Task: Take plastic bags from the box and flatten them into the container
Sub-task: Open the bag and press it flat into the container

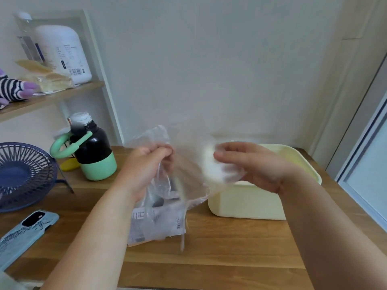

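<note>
Wooden table [230, 248] against a pale wall: both forearms reach forward, the left hand [144, 170] and right hand [251, 164] each pinching, with curled fingers, a clear plastic bag [188, 174] raised between them and badly blurred. Beneath it the box [155, 222] is half hidden; the cream container [247, 204] stands beside it, its inside screened by the right hand.
</note>
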Action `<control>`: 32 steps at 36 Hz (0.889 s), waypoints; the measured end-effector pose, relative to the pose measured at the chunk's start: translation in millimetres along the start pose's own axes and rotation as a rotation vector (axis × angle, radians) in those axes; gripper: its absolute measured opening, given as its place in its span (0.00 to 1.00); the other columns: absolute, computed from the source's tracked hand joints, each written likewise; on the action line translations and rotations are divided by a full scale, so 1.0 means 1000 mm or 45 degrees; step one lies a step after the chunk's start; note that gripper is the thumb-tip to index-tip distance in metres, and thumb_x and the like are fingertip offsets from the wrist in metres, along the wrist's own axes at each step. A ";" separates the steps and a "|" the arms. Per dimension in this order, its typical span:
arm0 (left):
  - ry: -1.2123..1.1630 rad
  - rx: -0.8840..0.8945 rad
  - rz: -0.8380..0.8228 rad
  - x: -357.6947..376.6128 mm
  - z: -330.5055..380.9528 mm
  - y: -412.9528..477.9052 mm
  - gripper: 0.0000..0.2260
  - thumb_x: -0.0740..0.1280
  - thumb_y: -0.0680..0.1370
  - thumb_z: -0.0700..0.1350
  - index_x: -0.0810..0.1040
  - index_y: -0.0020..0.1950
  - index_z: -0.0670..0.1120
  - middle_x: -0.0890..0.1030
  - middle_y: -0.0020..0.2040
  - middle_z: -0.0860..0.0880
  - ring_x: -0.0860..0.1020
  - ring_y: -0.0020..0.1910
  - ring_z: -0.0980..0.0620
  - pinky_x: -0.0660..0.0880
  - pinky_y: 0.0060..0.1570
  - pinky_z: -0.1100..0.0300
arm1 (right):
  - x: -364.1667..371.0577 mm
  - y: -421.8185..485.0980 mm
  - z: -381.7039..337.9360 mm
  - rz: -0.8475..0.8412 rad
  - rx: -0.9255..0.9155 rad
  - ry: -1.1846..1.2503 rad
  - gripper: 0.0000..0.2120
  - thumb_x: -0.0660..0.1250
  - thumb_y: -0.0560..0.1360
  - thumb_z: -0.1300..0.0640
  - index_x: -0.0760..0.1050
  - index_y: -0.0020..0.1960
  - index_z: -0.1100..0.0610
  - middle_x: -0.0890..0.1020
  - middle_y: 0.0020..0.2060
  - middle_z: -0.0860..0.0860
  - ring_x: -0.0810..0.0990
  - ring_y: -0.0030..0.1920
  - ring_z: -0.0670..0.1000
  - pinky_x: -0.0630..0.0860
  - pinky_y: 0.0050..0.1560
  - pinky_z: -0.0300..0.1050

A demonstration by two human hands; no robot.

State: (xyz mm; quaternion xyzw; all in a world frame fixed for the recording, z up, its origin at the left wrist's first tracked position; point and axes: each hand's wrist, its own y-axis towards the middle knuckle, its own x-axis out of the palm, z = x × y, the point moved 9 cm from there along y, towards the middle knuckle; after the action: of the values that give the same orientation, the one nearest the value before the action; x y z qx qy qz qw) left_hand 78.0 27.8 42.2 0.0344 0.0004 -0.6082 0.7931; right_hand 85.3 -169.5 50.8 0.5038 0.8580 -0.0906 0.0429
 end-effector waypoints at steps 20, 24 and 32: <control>0.646 0.900 0.387 0.055 0.085 -0.008 0.16 0.63 0.78 0.42 0.74 0.67 0.46 0.74 0.59 0.53 0.73 0.56 0.57 0.68 0.54 0.65 | -0.121 -0.005 0.045 0.631 0.348 0.269 0.05 0.63 0.76 0.67 0.71 0.41 0.63 0.74 0.31 0.57 0.72 0.29 0.54 0.77 0.25 0.41; 0.964 0.971 -0.383 0.144 0.057 -0.003 0.11 0.63 0.80 0.47 0.81 0.60 0.52 0.79 0.56 0.56 0.75 0.56 0.59 0.72 0.56 0.63 | -0.138 -0.005 0.060 0.589 0.428 0.130 0.06 0.61 0.76 0.69 0.70 0.41 0.62 0.73 0.29 0.56 0.69 0.19 0.49 0.73 0.23 0.38; 1.541 0.350 -0.957 0.183 -0.026 0.030 0.29 0.69 0.74 0.61 0.65 0.74 0.60 0.63 0.75 0.60 0.63 0.73 0.57 0.62 0.67 0.61 | -0.180 -0.005 0.054 0.830 0.386 -0.795 0.19 0.65 0.76 0.59 0.68 0.65 0.61 0.79 0.51 0.59 0.80 0.49 0.59 0.78 0.44 0.45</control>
State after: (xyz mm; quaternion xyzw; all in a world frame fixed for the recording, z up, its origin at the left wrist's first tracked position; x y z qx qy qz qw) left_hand 155.6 -139.5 10.4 0.4619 0.3748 -0.7085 0.3798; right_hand 167.7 -336.7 27.9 0.6960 0.5783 -0.3438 0.2510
